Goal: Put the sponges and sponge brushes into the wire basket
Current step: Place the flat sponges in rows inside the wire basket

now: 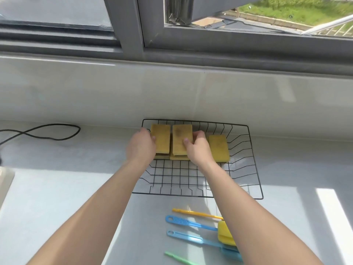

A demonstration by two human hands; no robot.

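A black wire basket (254,165) sits on the white counter against the wall. Several yellow sponges lie in its far half. My left hand (140,148) grips the left sponge (161,137) by its left edge. My right hand (198,150) holds the middle sponge (180,136), thumb on top. Both of these rest on other sponges underneath. Another sponge (218,148) lies alone to the right. In front of the basket lie several sponge brushes: a yellow handle (196,213), two blue ones (189,223) (193,239) and a green one (177,260). A yellow brush head (225,235) shows beside my right forearm.
A black cable (47,131) loops over the counter at the left. A pale object's edge (5,180) juts in at the far left. Behind the basket rise a tiled wall and a grey window frame (133,31). Sunlight falls on the counter at the right.
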